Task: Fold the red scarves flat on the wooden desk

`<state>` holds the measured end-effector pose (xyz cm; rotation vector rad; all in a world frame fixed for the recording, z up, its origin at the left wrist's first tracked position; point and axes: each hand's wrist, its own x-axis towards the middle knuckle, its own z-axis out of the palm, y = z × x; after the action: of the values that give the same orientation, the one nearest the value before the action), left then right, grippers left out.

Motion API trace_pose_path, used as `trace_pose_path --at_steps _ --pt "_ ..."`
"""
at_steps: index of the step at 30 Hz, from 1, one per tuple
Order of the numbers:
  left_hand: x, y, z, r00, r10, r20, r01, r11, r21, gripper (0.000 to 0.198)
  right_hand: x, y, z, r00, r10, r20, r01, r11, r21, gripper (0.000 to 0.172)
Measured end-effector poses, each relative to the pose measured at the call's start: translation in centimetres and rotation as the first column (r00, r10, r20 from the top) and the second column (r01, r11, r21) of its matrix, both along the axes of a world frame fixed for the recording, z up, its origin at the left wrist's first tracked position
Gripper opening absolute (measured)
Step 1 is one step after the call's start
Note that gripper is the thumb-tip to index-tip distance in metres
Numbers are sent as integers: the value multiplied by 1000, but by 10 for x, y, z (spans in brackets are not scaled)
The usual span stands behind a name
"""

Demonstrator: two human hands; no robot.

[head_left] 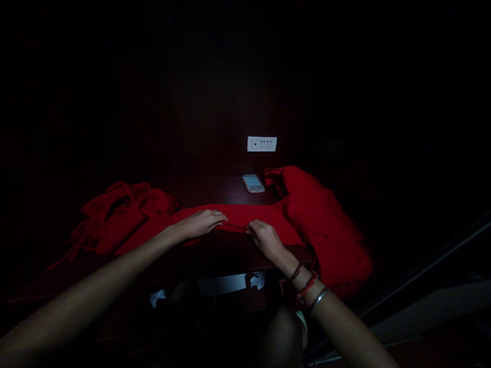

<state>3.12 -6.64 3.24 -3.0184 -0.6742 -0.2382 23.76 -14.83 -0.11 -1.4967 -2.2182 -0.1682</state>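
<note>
A red scarf (245,213) with a fringe at its left end stretches across a dark wooden surface. Its left part lies bunched in loose folds, and a thicker heap of red cloth rises at the right. My left hand (203,223) is closed on the scarf's near edge, fingers pinching it. A short way to the right, my right hand (265,237) grips the same edge between thumb and fingers. Between the two hands that edge is drawn into a narrow fold.
A white wall socket (262,144) is set in the dark panel behind. Below it lies a small blurred light-blue item (253,183). Under the surface's front edge are a pale flat box (222,284) and crumpled white pieces (157,297). My knee (284,332) is below; surroundings are very dark.
</note>
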Motion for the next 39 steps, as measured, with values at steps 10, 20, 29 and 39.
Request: trace_pose_path --at_steps 10,20,29,39 --pt "-52 -22 -1 931 335 -145 -279 909 308 46 23 14 2 957 79 -280 -83 997 -4 15" --pt "-113 18 29 906 386 -173 -321 894 313 31 29 23 14 927 16 -374 -27 999 -25 14" --pt "-128 10 10 947 299 -113 -269 937 225 35 50 25 10 887 -59 -458 31 997 -68 16" --pt "-111 6 4 974 218 -59 -215 975 51 32 50 29 -2 876 -38 -482 60 998 31 19"
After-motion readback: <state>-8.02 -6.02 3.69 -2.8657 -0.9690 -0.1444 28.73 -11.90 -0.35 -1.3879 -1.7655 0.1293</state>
